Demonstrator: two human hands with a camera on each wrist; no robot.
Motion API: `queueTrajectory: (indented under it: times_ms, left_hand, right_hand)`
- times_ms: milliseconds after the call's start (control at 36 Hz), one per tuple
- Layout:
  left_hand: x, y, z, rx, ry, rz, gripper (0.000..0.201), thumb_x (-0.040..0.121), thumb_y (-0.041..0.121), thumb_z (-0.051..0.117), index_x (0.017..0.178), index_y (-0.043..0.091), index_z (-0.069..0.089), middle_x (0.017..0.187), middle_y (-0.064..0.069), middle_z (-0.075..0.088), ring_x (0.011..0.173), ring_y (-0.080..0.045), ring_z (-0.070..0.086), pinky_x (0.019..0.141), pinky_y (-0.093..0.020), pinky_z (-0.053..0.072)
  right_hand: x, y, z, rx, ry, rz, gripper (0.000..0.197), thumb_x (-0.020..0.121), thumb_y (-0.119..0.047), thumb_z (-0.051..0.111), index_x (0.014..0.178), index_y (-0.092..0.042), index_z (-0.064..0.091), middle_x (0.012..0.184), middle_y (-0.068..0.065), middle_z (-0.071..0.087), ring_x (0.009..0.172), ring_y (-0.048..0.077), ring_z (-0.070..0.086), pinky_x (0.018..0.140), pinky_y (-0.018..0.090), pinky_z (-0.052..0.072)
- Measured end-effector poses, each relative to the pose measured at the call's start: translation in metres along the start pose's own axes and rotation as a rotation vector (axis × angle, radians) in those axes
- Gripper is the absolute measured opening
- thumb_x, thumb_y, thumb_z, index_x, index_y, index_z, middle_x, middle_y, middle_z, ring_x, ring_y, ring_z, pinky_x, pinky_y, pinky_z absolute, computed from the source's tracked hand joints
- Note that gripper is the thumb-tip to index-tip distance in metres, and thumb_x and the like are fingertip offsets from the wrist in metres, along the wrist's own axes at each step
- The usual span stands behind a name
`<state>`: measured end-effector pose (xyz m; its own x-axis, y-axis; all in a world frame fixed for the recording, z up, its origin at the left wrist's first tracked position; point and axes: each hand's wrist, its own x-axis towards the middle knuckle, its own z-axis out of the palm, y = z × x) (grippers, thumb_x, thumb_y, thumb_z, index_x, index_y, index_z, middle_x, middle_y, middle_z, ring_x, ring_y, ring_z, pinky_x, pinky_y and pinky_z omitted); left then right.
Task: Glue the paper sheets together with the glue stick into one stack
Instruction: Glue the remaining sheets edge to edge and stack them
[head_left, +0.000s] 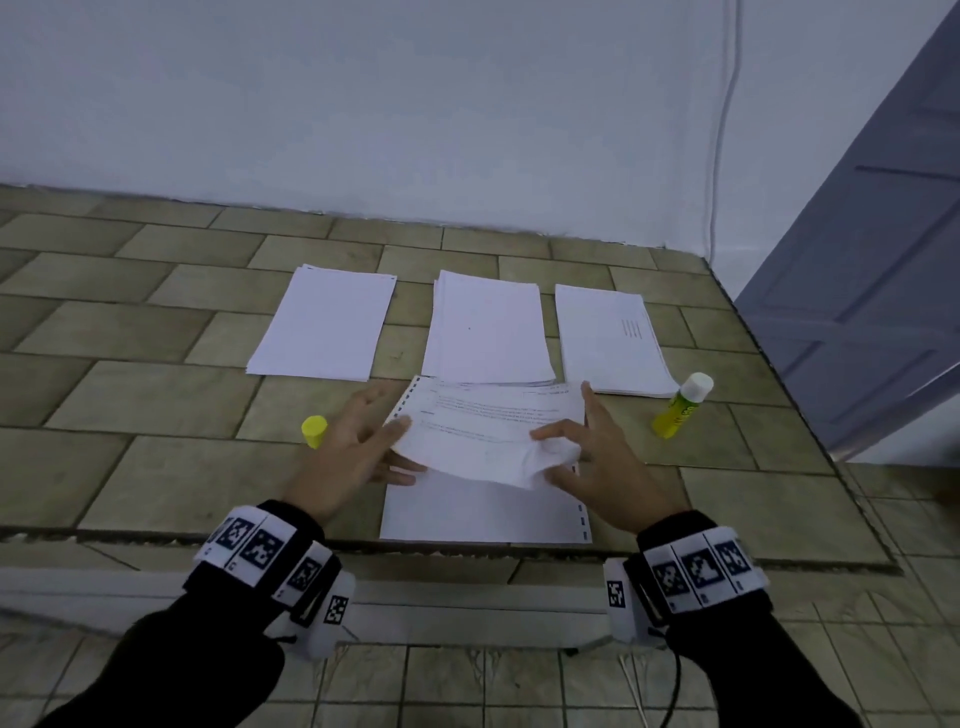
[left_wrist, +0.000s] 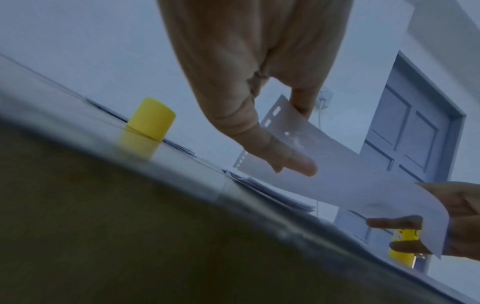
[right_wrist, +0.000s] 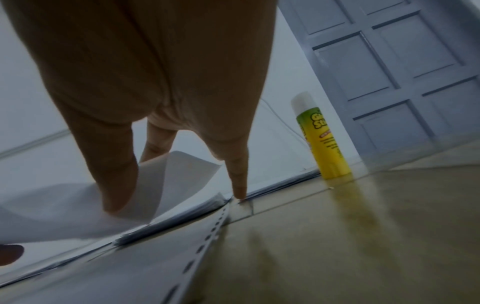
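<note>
A printed sheet (head_left: 483, 426) is held just above a blank sheet (head_left: 483, 509) that lies at the near edge of the counter (head_left: 156, 395). The left hand (head_left: 358, 441) pinches the sheet's left edge between thumb and fingers (left_wrist: 298, 162); the right hand (head_left: 592, 452) grasps its near right corner, which is curled and crumpled. Beyond lie three piles of paper: left pile (head_left: 324, 322), middle pile (head_left: 488, 327), right pile (head_left: 610, 343). The glue stick (head_left: 680, 405) stands uncapped to the right; its yellow cap (head_left: 314, 431) stands just left of the left hand. To do the step well, the corner should probably be flattened first, the punched edges matched, and the sheet lowered from one edge and smoothed outward, so that no crease sets in the glue.
</note>
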<state>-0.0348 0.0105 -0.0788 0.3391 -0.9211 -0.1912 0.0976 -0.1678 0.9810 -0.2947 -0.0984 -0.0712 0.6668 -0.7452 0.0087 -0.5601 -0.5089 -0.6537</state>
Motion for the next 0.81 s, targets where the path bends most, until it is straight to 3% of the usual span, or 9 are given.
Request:
queueTrajectory:
  times_ms: [56,139,194,250,333,444,583,667,806]
  left_hand:
    - [0.0,-0.005,0.0,0.04,-0.035,0.03,0.044,0.094,-0.001,0.057,0.128,0.024,0.044,0.109,0.006,0.071,0.085,-0.026,0.073,0.064,-0.034,0.061]
    - [0.0,-0.011,0.0,0.045,-0.066,0.052,0.047,0.092,-0.015,0.052,0.123,0.02,0.049,0.112,0.004,0.07,0.099,-0.018,0.07,0.065,-0.031,0.06]
    - [-0.002,-0.01,0.001,0.036,-0.078,0.053,0.043,0.092,-0.015,0.051,0.117,0.019,0.053,0.113,0.001,0.07,0.103,-0.018,0.068,0.066,-0.031,0.06]
    - [-0.005,-0.01,0.003,0.028,-0.089,0.048,0.04,0.092,-0.015,0.051,0.114,0.017,0.056,0.114,-0.003,0.07,0.103,-0.019,0.068,0.068,-0.031,0.06]
    - [-0.007,-0.01,0.003,0.018,-0.106,0.032,0.037,0.091,-0.014,0.052,0.112,0.016,0.058,0.114,-0.006,0.069,0.103,-0.022,0.068,0.07,-0.032,0.06]
    - [-0.01,-0.012,0.002,0.062,-0.092,0.007,0.031,0.093,-0.008,0.054,0.109,0.017,0.063,0.11,-0.001,0.07,0.095,-0.014,0.07,0.069,-0.028,0.059]
    - [-0.01,-0.014,-0.002,0.352,0.022,0.128,0.016,0.096,0.012,0.059,0.097,0.023,0.07,0.098,0.005,0.071,0.087,-0.008,0.062,0.071,-0.011,0.048]
    - [-0.012,-0.013,-0.003,0.521,0.035,0.172,0.016,0.093,0.01,0.064,0.093,0.026,0.068,0.076,0.0,0.06,0.069,-0.01,0.053,0.059,-0.01,0.043]
    - [-0.016,-0.01,-0.004,0.677,0.002,0.156,0.019,0.087,0.005,0.07,0.088,0.024,0.068,0.063,0.004,0.058,0.059,0.0,0.056,0.054,-0.011,0.042]
  right_hand:
    - [-0.001,0.007,0.002,0.01,-0.055,0.052,0.037,0.084,-0.018,0.071,0.113,-0.037,0.058,0.161,0.008,-0.003,0.145,0.008,-0.004,0.114,0.027,0.019]
    - [-0.002,0.012,0.001,0.095,-0.039,0.057,0.042,0.081,-0.012,0.069,0.11,-0.041,0.058,0.158,0.007,0.012,0.144,0.02,0.024,0.112,0.035,0.035]
    - [-0.004,0.014,-0.002,0.199,-0.021,0.077,0.045,0.082,-0.003,0.068,0.109,-0.037,0.058,0.148,0.002,0.03,0.131,0.018,0.043,0.097,0.028,0.049]
    - [-0.005,0.017,-0.003,0.316,0.016,0.118,0.04,0.082,0.003,0.068,0.108,-0.026,0.06,0.136,0.001,0.047,0.118,0.018,0.055,0.086,0.02,0.053]
    - [-0.005,0.016,-0.006,0.424,0.055,0.214,0.031,0.084,0.001,0.068,0.107,-0.019,0.063,0.119,0.005,0.063,0.092,0.015,0.067,0.07,0.019,0.055]
    - [-0.005,0.018,-0.01,0.351,0.125,0.222,0.026,0.082,-0.005,0.073,0.104,-0.017,0.066,0.101,-0.001,0.066,0.07,-0.002,0.061,0.064,0.011,0.048]
    - [-0.008,0.018,-0.01,0.247,0.109,0.232,0.028,0.079,-0.004,0.076,0.103,-0.015,0.068,0.076,-0.008,0.059,0.066,0.007,0.054,0.059,0.006,0.042]
    - [-0.007,0.016,-0.006,0.177,0.077,0.235,0.029,0.079,-0.007,0.076,0.106,-0.015,0.068,0.079,-0.006,0.06,0.07,0.006,0.055,0.059,0.005,0.041]
    - [-0.005,0.016,-0.001,0.046,0.008,0.257,0.036,0.079,-0.012,0.076,0.114,-0.015,0.066,0.09,-0.01,0.055,0.073,-0.001,0.053,0.059,0.003,0.04]
